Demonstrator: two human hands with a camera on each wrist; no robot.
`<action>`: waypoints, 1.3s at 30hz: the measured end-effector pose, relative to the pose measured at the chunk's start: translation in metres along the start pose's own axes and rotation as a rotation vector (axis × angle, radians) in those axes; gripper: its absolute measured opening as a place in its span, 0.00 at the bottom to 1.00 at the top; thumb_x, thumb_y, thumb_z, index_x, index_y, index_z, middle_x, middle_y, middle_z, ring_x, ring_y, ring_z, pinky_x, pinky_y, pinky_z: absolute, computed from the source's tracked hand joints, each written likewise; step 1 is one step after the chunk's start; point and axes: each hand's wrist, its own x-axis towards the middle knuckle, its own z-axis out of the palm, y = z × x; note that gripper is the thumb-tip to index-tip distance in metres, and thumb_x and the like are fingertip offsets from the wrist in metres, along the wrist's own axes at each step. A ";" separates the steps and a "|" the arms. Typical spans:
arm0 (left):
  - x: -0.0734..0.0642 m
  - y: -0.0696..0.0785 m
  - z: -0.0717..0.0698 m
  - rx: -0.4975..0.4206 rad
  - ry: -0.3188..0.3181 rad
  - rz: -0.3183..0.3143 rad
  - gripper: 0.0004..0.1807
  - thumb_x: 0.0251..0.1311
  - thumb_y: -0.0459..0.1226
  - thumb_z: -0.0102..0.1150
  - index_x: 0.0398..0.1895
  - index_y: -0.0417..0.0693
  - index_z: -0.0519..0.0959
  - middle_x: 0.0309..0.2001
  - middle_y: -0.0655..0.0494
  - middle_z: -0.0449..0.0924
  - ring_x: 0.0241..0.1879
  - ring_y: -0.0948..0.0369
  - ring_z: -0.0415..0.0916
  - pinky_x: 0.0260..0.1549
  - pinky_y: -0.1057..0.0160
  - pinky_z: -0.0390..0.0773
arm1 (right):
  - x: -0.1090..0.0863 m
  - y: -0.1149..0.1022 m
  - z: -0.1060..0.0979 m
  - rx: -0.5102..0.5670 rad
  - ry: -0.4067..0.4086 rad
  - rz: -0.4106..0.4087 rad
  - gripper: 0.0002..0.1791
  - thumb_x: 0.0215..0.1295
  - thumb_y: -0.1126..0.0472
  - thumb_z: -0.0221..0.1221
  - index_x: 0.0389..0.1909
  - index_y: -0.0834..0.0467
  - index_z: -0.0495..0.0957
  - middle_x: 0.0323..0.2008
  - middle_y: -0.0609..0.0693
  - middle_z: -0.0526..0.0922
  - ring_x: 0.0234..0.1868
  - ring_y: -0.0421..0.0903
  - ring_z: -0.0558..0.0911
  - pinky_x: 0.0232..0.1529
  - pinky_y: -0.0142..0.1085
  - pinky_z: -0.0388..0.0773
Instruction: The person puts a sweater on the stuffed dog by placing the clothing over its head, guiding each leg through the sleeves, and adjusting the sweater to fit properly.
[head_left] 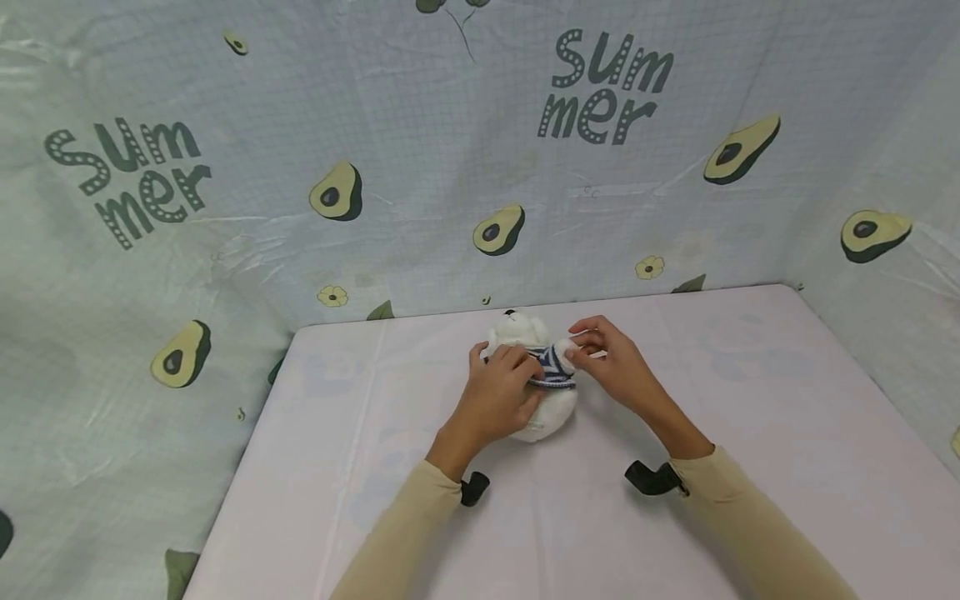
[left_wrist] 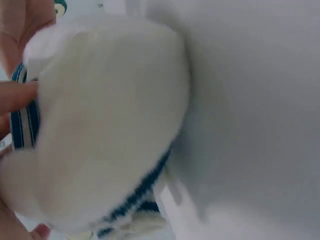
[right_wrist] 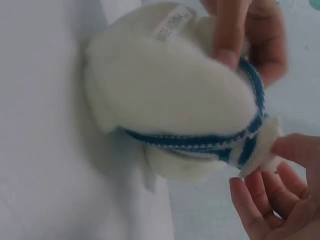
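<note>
1. Left hand [head_left: 501, 398]: fingers bent around the side of the white plush toy [head_left: 553, 414], gripping it.
2. Right hand [head_left: 613, 362]: thumb and fingers pinching the end of the toy's arm [head_left: 564, 353], by the sleeve of its blue-and-white striped shirt [head_left: 551, 371].
3. Toy's on the table [head_left: 720, 433], near the back edge, black-nosed head toward that edge.
4. Table: pale pinkish cover, faint bluish patches, crease lines. Dark curved fitting at each wrist, beige sleeves behind.
5. Room: pale sheeting [head_left: 420, 125] behind and both sides, wrinkled, printed with halved avocados, yellow flowers, leaves.
6. Writing: "SUMMER" on the sheeting twice, broken "SUM / MER". White tag [right_wrist: 173, 22] on the toy looks like "MADE IN CHINA", slightly blurred.
</note>
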 end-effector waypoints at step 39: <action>-0.005 0.011 -0.001 0.045 0.025 0.088 0.04 0.69 0.42 0.63 0.42 0.56 0.85 0.41 0.60 0.79 0.45 0.61 0.75 0.38 0.55 0.69 | 0.002 0.010 0.001 -0.002 -0.122 -0.014 0.22 0.78 0.58 0.54 0.67 0.57 0.65 0.66 0.59 0.69 0.50 0.52 0.82 0.44 0.33 0.77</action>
